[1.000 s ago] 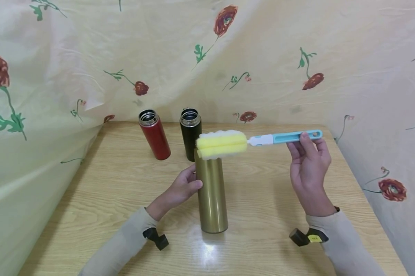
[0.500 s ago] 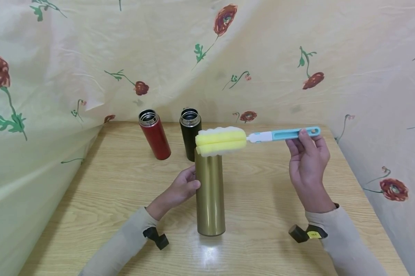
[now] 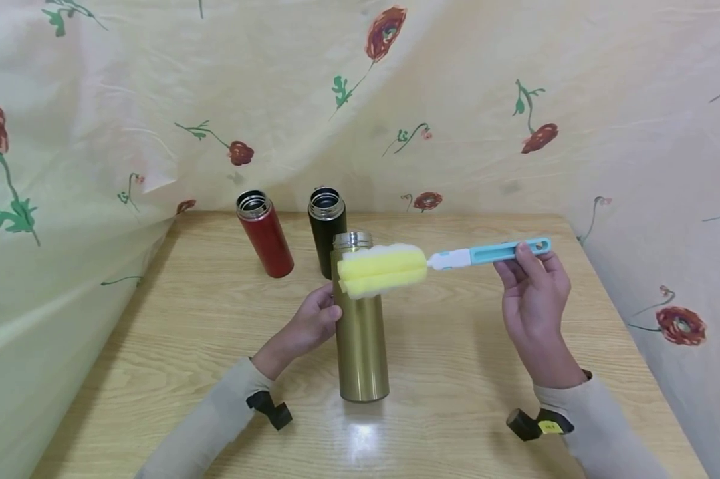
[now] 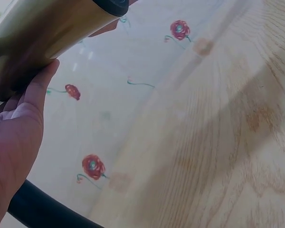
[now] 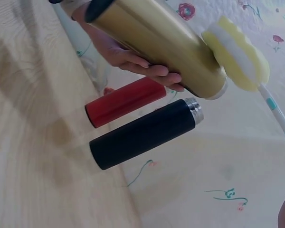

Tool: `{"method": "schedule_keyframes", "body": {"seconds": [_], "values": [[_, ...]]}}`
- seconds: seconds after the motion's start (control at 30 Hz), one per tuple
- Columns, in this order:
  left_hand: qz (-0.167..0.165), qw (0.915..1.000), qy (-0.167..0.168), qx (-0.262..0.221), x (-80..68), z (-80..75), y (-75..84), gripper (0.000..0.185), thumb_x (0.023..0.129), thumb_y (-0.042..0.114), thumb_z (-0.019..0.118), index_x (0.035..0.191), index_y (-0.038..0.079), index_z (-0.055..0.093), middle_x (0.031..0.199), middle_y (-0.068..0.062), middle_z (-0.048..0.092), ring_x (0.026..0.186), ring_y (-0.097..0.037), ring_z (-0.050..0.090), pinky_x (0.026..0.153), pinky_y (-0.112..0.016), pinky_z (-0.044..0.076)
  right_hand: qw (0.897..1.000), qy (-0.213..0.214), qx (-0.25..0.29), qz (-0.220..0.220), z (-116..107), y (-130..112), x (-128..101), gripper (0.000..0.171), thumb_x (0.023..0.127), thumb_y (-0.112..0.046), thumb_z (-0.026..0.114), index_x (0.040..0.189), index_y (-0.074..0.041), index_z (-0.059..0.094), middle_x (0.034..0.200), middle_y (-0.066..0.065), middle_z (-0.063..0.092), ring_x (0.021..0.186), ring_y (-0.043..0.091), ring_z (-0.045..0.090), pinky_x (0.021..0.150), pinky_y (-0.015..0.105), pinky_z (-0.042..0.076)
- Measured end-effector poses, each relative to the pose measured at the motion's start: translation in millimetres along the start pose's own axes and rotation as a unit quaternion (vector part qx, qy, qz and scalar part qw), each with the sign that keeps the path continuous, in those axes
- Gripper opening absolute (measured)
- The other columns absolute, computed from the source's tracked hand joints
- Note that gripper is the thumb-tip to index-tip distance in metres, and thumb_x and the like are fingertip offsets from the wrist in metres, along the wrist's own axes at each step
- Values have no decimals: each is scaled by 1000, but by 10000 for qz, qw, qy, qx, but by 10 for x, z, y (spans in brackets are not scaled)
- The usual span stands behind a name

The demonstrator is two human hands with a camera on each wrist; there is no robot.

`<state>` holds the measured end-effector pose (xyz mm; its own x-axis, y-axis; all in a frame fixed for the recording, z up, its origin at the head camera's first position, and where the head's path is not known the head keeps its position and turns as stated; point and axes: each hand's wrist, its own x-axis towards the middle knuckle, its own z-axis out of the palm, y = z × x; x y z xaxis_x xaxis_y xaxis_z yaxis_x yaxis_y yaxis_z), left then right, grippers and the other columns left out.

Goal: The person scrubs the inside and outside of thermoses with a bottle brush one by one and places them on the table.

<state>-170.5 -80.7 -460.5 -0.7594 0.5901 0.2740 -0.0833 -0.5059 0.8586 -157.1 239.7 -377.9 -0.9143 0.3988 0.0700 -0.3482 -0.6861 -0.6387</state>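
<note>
A tall gold flask (image 3: 360,332) stands upright on the wooden table (image 3: 467,372), its mouth open. My left hand (image 3: 312,322) grips its left side; the flask (image 4: 42,28) fills the top left of the left wrist view above my palm (image 4: 14,137). My right hand (image 3: 530,279) pinches the blue handle (image 3: 503,251) of a bottle brush. The brush's yellow and white sponge head (image 3: 382,269) lies level in front of the flask's upper part, just below the rim. In the right wrist view the sponge (image 5: 240,54) sits beside the flask's mouth (image 5: 213,85).
A red flask (image 3: 264,233) and a black flask (image 3: 326,229) stand open-mouthed behind the gold one, near the table's back edge. Flowered cloth (image 3: 455,100) hangs behind and along both sides. The table's right half is bare wood.
The sponge head has dropped slightly, so the gold flask's rim now shows above it. The gold flask has shifted a little to the left and back. Both hands keep their holds.
</note>
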Motion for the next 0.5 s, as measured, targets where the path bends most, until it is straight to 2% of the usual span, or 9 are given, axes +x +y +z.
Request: {"method": "schedule_keyframes", "body": {"seconds": [0.3, 0.5], "values": [[121, 9999, -17, 9, -9, -74, 17, 52, 88, 44, 79, 125, 14, 58, 105, 4, 70, 94, -7, 67, 83, -22, 57, 9991, -320, -113, 235, -181, -17, -195, 4, 97, 7, 61, 100, 6, 58, 87, 15, 69, 77, 23, 73, 78, 30, 61], [153, 9999, 5, 35, -15, -107, 29, 53, 89, 43, 79, 128, 14, 57, 112, 2, 70, 101, -9, 67, 88, -24, 57, 9978, -639, -21, 195, -294, -17, -315, 7, 99, 11, 54, 103, 7, 58, 89, 16, 69, 81, 24, 75, 80, 32, 61]]}}
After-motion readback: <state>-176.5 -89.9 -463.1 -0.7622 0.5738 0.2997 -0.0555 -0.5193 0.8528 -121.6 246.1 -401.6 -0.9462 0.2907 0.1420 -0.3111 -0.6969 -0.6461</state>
